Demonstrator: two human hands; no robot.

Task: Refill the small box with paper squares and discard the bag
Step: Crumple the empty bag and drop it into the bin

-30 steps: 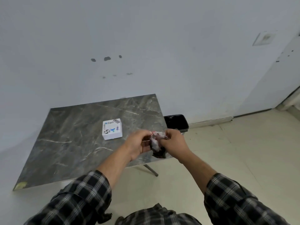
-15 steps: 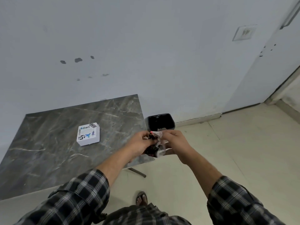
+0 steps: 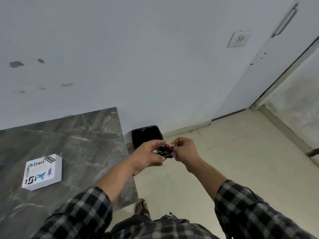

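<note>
Both hands hold a small crumpled bag, dark with a red spot and clear plastic edges, in the air past the table's right edge. My left hand grips its left side and my right hand pinches its right side. The small white box, closed and covered in stickers, lies on the grey marble table far to the left of my hands. A black bin stands on the floor against the wall, just beyond my hands.
A door with a metal handle is at the right, with a wall switch plate beside it. My sandalled foot rests on the tiled floor next to the table's edge.
The view has swung right and my hands have carried the bag off the table's corner toward the bin. The bag looks more crumpled and compact. The box has stayed on the table.
</note>
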